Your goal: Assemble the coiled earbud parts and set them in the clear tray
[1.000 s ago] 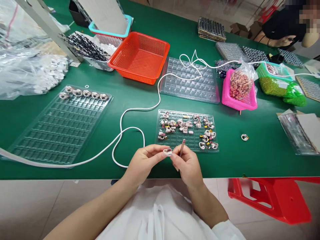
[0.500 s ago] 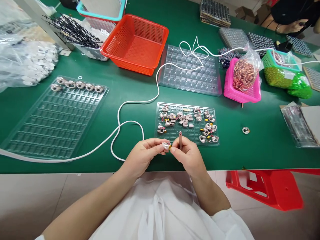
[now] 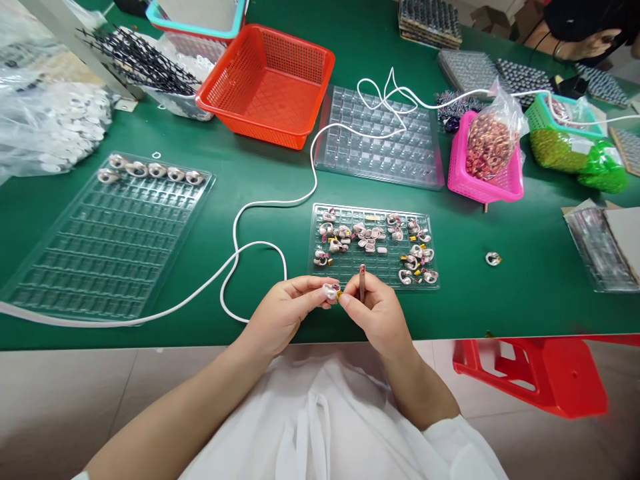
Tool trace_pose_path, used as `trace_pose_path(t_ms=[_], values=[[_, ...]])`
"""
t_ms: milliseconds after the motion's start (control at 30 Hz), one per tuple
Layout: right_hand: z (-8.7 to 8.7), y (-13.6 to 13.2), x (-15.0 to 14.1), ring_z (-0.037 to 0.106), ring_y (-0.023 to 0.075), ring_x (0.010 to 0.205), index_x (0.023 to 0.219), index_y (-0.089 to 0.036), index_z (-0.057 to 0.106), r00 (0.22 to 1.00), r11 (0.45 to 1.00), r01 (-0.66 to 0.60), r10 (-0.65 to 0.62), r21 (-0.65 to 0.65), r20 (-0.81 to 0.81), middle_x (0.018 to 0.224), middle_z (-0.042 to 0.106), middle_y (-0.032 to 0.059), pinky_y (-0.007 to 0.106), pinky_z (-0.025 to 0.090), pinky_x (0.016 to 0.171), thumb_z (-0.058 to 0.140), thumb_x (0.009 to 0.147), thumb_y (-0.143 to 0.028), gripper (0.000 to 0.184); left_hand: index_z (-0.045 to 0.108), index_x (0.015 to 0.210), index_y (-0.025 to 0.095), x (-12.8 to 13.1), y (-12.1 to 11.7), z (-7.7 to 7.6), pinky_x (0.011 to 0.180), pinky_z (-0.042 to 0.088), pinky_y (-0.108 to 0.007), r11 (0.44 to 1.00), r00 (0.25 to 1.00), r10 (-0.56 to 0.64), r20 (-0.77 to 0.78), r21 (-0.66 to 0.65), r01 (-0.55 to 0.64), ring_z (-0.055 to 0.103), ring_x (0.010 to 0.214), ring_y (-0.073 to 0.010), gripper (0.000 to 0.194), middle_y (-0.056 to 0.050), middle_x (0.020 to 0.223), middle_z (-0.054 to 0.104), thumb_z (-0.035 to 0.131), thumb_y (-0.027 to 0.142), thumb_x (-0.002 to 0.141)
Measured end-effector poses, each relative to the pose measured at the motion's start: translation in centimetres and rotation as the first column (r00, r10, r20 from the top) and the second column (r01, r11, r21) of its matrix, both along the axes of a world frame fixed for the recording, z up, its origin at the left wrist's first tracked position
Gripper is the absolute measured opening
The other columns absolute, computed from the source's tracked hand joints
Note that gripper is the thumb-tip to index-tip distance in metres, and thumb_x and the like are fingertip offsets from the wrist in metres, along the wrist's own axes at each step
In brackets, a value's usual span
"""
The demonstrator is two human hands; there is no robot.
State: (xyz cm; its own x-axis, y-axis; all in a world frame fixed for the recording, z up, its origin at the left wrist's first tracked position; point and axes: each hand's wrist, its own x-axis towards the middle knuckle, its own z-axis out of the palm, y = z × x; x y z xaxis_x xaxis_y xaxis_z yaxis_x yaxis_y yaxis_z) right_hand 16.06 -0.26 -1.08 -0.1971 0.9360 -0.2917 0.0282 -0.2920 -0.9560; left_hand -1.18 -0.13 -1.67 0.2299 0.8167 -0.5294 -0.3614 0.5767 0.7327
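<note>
Pinched in my left hand (image 3: 280, 310) is a small pearly-white earbud shell (image 3: 331, 291) with a yellow flex strip on its right side. The fingertips of my right hand (image 3: 377, 313) meet that strip, while the same hand grips slim brownish tweezers (image 3: 362, 280) whose blunt end points up. Whether the right thumb pinches the strip or only touches it, I cannot tell. Just beyond both hands lies a clear tray (image 3: 350, 270) of similar shells, several with yellow strips and reddish wires. A single shell (image 3: 493, 259) rests on the green table to the right.
A white cable (image 3: 273, 203) winds across the table left of my hands. At left lies another clear tray (image 3: 115, 247) with several shells along its top. Beyond stand a red basket (image 3: 265, 127) and a pink basket (image 3: 485, 190). A co-worker's hand (image 3: 595, 45) shows top right.
Both hands keep nearly the same pose around the earbud shell. The view has shifted very slightly; nothing has been taken up or let go.
</note>
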Motion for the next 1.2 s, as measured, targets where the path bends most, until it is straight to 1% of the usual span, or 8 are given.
trace_pose_path(t_ms=[167, 300, 400, 567, 733, 900, 1033, 1200], values=[[-0.1, -0.2, 0.0, 0.036, 0.0098, 0.055, 0.074, -0.021, 0.055, 0.999, 0.999, 0.030, -0.031, 0.028, 0.027, 0.061, 0.045, -0.0067, 0.024, 0.030, 0.052, 0.064, 0.084, -0.023, 0.014, 0.082, 0.091, 0.022, -0.1, -0.4, 0.2, 0.081, 0.054, -0.023, 0.996, 0.987, 0.001, -0.163, 0.091, 0.014, 0.069, 0.084, -0.0167, 0.016, -0.003, 0.088, 0.080, 0.082, 0.033, 0.079], [-0.4, -0.5, -0.3, 0.036, 0.0094, 0.053, 0.078, -0.020, 0.056, 0.997, 0.998, 0.067, -0.068, 0.007, 0.025, 0.061, 0.045, -0.0069, 0.023, 0.030, 0.049, 0.065, 0.085, -0.025, 0.012, 0.082, 0.092, 0.023, 0.0, -0.7, 0.7, 0.083, 0.056, -0.027, 0.983, 0.948, 0.047, -0.314, 0.182, 0.012, 0.073, 0.091, -0.0221, 0.018, -0.004, 0.092, 0.081, 0.081, 0.034, 0.078], [-0.7, -0.7, -0.6, 0.036, 0.0092, 0.051, 0.078, -0.021, 0.056, 0.996, 0.996, 0.092, -0.092, 0.003, -0.014, 0.061, 0.044, -0.0067, 0.023, 0.031, 0.048, 0.065, 0.085, -0.027, 0.013, 0.081, 0.093, 0.023, -0.1, -1.0, 0.8, 0.082, 0.057, -0.028, 0.969, 0.925, 0.080, -0.373, 0.247, 0.016, 0.073, 0.092, -0.0240, 0.019, -0.005, 0.095, 0.081, 0.079, 0.035, 0.079], [-0.9, -0.7, -1.2, 0.046, 0.0123, 0.060, 0.077, -0.022, 0.055, 0.990, 0.984, 0.139, -0.134, 0.114, -0.051, 0.068, 0.050, -0.0027, 0.025, 0.037, 0.052, 0.063, 0.084, -0.026, 0.012, 0.081, 0.093, 0.024, 0.0, -1.3, 0.7, 0.082, 0.056, -0.028, 0.944, 0.907, 0.106, -0.409, 0.327, 0.037, 0.073, 0.089, -0.0223, 0.013, -0.004, 0.094, 0.080, 0.075, 0.029, 0.083], [-0.9, -0.8, -1.5, 0.058, 0.0153, 0.071, 0.077, -0.022, 0.056, 0.982, 0.945, 0.191, -0.186, 0.265, -0.043, 0.078, 0.062, 0.0019, 0.026, 0.047, 0.059, 0.060, 0.084, -0.019, 0.009, 0.080, 0.092, 0.024, 0.0, -1.4, 0.7, 0.077, 0.053, -0.025, 0.906, 0.885, 0.143, -0.442, 0.419, 0.064, 0.070, 0.082, -0.0185, 0.011, -0.003, 0.088, 0.077, 0.073, 0.024, 0.083], [-1.6, -1.3, -1.3, 0.064, 0.0171, 0.080, 0.080, -0.022, 0.058, 0.975, 0.911, 0.192, -0.219, 0.366, 0.032, 0.085, 0.065, 0.0034, 0.027, 0.051, 0.065, 0.060, 0.084, -0.013, 0.010, 0.079, 0.093, 0.024, -0.1, -1.5, 0.5, 0.076, 0.052, -0.025, 0.903, 0.870, 0.131, -0.475, 0.419, 0.092, 0.069, 0.083, -0.0184, 0.012, -0.003, 0.090, 0.077, 0.072, 0.026, 0.084], [-1.8, -1.4, -1.1, 0.065, 0.0169, 0.079, 0.087, -0.023, 0.058, 0.969, 0.894, 0.152, -0.218, 0.421, 0.113, 0.085, 0.066, 0.0032, 0.026, 0.054, 0.062, 0.060, 0.085, -0.012, 0.011, 0.079, 0.092, 0.023, -0.1, -1.4, 0.5, 0.078, 0.053, -0.025, 0.919, 0.876, 0.116, -0.469, 0.386, 0.084, 0.070, 0.083, -0.0188, 0.012, -0.003, 0.090, 0.077, 0.071, 0.026, 0.084], [-1.1, -1.1, -0.6, 0.066, 0.0165, 0.078, 0.094, -0.024, 0.062, 0.955, 0.820, -0.010, -0.161, 0.573, 0.247, 0.089, 0.068, 0.0047, 0.025, 0.054, 0.058, 0.059, 0.086, -0.010, 0.017, 0.077, 0.092, 0.020, 0.0, -1.1, 0.5, 0.078, 0.055, -0.028, 0.956, 0.899, 0.084, -0.430, 0.290, 0.049, 0.072, 0.083, -0.0217, 0.014, -0.005, 0.088, 0.079, 0.071, 0.026, 0.081]])
